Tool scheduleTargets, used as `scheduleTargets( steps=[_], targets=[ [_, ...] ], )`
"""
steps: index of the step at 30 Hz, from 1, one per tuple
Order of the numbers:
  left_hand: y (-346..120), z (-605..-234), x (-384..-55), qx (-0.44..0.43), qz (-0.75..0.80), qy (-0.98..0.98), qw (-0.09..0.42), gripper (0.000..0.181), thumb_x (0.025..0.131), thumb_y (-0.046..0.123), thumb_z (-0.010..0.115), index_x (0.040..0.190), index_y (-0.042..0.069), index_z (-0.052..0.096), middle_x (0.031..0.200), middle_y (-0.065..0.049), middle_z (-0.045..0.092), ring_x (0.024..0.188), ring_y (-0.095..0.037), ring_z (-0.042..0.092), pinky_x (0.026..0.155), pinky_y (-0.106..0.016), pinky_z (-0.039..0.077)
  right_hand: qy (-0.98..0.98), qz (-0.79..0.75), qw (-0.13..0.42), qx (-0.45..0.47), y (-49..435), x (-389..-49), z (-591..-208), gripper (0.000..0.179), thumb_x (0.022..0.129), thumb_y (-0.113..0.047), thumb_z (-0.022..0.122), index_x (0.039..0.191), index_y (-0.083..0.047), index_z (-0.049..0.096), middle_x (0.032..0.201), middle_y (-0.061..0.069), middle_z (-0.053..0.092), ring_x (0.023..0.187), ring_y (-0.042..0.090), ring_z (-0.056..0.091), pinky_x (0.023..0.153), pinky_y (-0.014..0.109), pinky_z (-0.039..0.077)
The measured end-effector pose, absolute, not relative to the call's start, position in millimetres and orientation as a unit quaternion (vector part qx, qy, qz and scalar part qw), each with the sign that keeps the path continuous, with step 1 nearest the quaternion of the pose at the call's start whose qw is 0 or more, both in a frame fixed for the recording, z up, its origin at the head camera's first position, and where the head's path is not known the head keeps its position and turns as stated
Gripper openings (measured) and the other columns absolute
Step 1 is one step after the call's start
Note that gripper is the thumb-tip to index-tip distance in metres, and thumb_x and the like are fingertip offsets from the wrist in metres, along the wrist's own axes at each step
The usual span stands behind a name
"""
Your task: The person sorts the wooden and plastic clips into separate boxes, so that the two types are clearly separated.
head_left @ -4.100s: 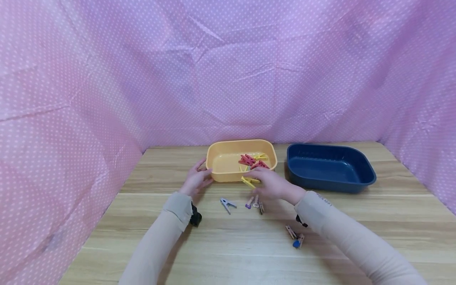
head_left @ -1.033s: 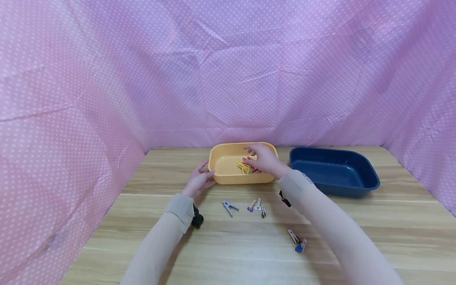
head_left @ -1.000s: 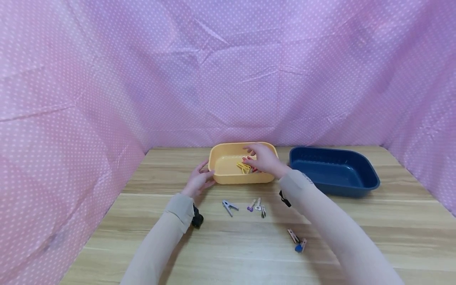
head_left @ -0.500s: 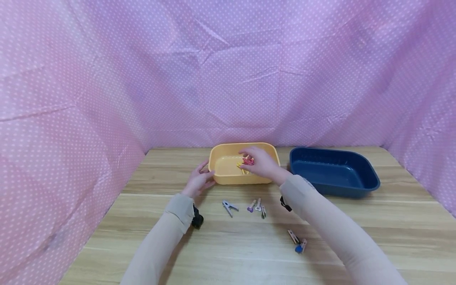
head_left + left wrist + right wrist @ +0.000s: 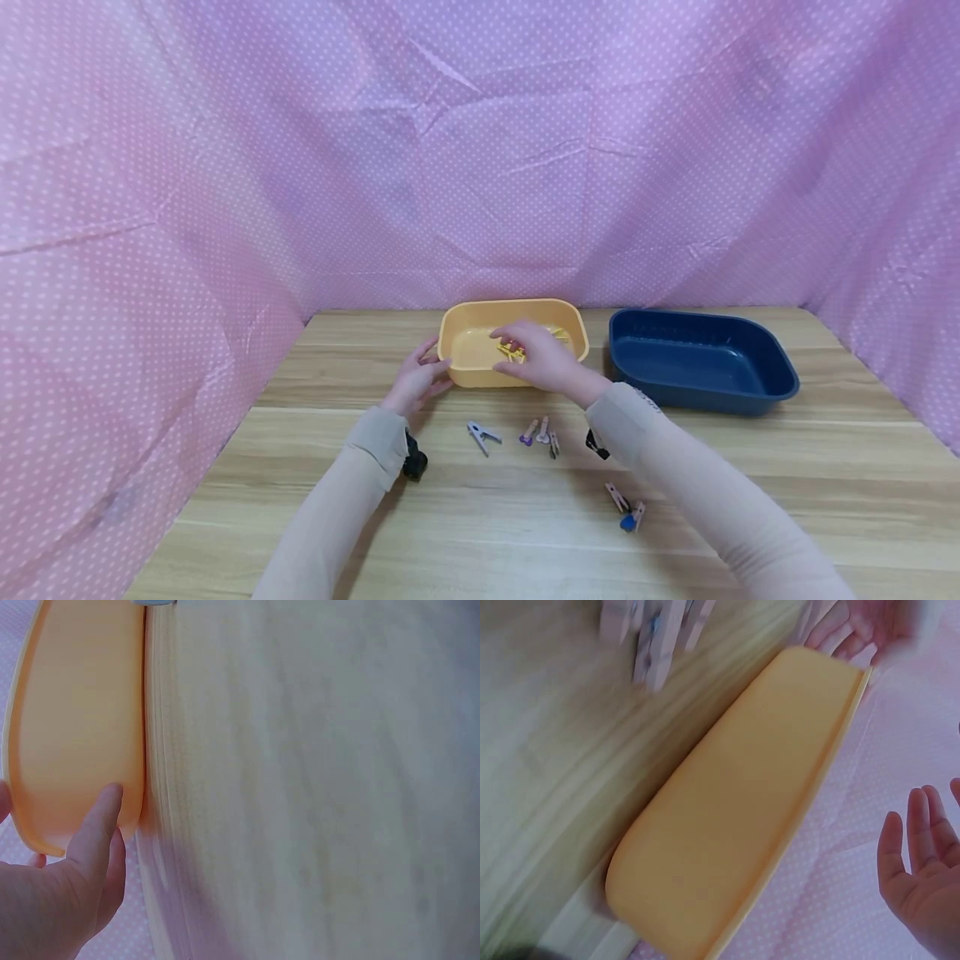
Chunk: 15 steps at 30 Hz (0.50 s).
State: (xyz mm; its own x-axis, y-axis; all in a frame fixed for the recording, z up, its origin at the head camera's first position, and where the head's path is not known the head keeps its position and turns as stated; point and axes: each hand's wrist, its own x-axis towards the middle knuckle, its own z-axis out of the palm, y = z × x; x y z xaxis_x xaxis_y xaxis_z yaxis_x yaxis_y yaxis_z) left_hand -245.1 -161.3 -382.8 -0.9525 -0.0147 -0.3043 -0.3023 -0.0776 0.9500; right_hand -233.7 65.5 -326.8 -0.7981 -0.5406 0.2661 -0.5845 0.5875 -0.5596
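Observation:
At the back of the table stands a yellow basin (image 5: 480, 377) with several yellow clothespins (image 5: 512, 355) inside; red ones are mostly hidden by my right hand. My left hand (image 5: 414, 382) holds the basin's left end, a straight finger along its front wall (image 5: 82, 712) in the left wrist view. My right hand (image 5: 543, 358) hovers over the basin's front edge, fingers spread and nothing between them; the right wrist view shows the same right hand (image 5: 922, 877) apart from the wall. In front lie a grey-blue clothespin (image 5: 483, 437) and small wooden clothespins (image 5: 543, 430).
A dark blue basin (image 5: 693, 396) stands to the right of the yellow one. Two more small clothespins, one with a blue ornament (image 5: 628, 522), lie at the right front of the wooden table (image 5: 480, 533). A pink dotted cloth (image 5: 480, 167) hangs behind.
Four seconds ago my right hand held a yellow clothespin at the basin's front; now it holds none. Over the last second it drew from inside the basin towards the front. My left hand stayed put.

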Motion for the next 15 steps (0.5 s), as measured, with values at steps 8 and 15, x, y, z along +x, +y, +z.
scheduleTargets(
  steps=[8, 15],
  targets=[
    [-161.5, -384.2, -245.2, -0.115, 0.729, 0.667, 0.098, 0.064, 0.095, 0.000, 0.051, 0.150, 0.018, 0.026, 0.141, -0.022, 0.039, 0.116, -0.029, 0.050, 0.104, -0.046, 0.044, -0.866, 0.351, 0.051, 0.352, 54.6, -223.3, -331.8, 0.042, 0.081, -0.014, 0.074, 0.119, -0.001, 0.060, 0.109, 0.016, 0.064, 0.093, 0.026, 0.060, 0.081, 0.038, 0.053],
    [-161.6, -383.4, -246.0, -0.116, 0.730, 0.665, 0.102, 0.064, 0.095, 0.000, 0.051, 0.151, 0.019, 0.025, 0.142, -0.022, 0.038, 0.118, -0.031, 0.049, 0.104, -0.045, 0.044, -0.865, 0.360, 0.034, 0.348, 48.6, -214.6, -332.0, 0.043, 0.082, -0.014, 0.074, 0.121, -0.002, 0.059, 0.111, 0.014, 0.063, 0.095, 0.025, 0.059, 0.082, 0.035, 0.052]
  ],
)
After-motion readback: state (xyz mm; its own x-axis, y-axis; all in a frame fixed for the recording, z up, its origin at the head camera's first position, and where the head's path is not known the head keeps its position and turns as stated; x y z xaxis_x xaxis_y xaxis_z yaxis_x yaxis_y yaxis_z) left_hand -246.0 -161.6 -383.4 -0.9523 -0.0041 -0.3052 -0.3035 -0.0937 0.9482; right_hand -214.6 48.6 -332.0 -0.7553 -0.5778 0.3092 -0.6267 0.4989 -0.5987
